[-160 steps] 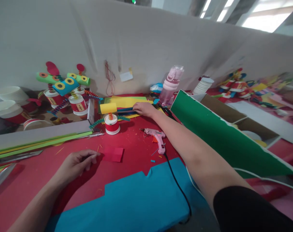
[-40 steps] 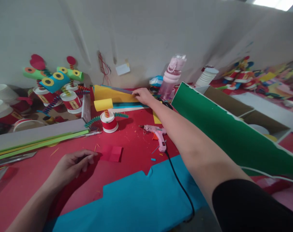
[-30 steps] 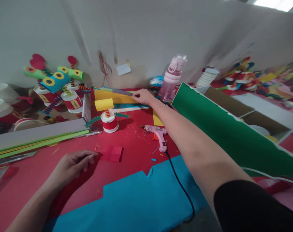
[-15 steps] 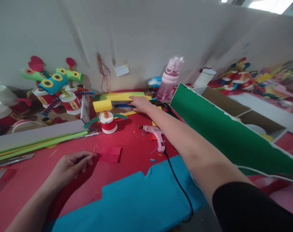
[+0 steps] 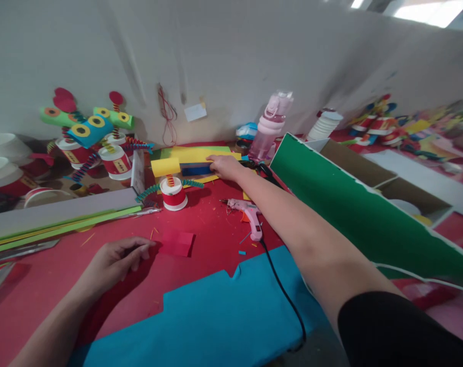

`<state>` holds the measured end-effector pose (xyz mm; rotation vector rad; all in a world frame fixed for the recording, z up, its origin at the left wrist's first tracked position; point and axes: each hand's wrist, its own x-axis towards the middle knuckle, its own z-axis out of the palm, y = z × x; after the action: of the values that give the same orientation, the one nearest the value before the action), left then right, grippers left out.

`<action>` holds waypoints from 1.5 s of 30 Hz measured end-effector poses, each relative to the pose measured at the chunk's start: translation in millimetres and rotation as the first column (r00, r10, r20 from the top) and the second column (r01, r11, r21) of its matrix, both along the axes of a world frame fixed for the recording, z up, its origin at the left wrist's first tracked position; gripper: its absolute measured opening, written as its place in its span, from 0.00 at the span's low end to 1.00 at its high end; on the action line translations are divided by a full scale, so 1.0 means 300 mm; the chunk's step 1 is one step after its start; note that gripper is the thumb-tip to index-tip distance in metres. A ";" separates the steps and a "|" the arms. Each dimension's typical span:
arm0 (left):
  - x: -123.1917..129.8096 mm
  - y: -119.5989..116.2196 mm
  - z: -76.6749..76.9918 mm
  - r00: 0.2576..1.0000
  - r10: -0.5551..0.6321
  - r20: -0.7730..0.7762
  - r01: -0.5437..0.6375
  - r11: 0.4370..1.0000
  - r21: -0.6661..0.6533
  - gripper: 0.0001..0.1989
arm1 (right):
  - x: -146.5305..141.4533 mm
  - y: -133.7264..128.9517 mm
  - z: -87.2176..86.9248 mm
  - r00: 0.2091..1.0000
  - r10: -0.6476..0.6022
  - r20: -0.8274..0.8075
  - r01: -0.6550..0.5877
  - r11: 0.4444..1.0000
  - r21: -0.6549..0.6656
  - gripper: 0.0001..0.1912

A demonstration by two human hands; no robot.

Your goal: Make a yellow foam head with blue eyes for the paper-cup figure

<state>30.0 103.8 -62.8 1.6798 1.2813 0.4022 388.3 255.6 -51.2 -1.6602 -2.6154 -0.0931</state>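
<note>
My left hand (image 5: 122, 262) rests low over the red table, fingers loosely curved and thumb apart, its tips just beside a small red paper square (image 5: 181, 243). At the back, my right hand (image 5: 227, 167) reaches to a stack of yellow paper (image 5: 195, 152) with a dark blue piece (image 5: 196, 169) in front. Its fingers are bent together at the paper; what lies between them is hidden. Left of that hand stands a red and white paper-cup figure (image 5: 173, 193) with a yellow tube head and green folded arms. Below the right forearm lies a pink glue gun (image 5: 250, 216).
A large blue sheet (image 5: 231, 311) covers the front edge, with the glue gun's black cord across it. A green-sided box (image 5: 354, 204) stands right; a pink bottle (image 5: 267, 125) is behind. Finished cup figures (image 5: 116, 162) and a long grey box (image 5: 59, 211) are left.
My right hand's fingers have drawn in from lying stretched over the yellow paper, and more of the blue piece shows. My left hand stays put. The view has shifted slightly.
</note>
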 end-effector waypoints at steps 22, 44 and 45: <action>-0.027 0.007 -0.031 0.999 -0.035 -0.027 0.035 0.999 0.016 0.18 | 0.029 0.034 -0.021 1.000 -0.018 0.024 0.017 0.997 0.071 0.17; -0.010 0.003 -0.007 0.999 -0.025 -0.033 0.026 0.999 0.027 0.19 | 0.021 0.070 0.023 0.980 -0.194 -0.044 0.197 0.978 0.073 0.13; -0.010 0.002 -0.007 0.999 -0.025 -0.032 0.026 0.999 0.024 0.19 | 0.019 0.067 0.029 0.979 -0.198 -0.046 0.201 0.977 0.076 0.13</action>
<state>27.0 104.5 -64.8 1.7275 1.2818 0.3790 394.1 275.8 -42.5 -1.8713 -2.3776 -0.1693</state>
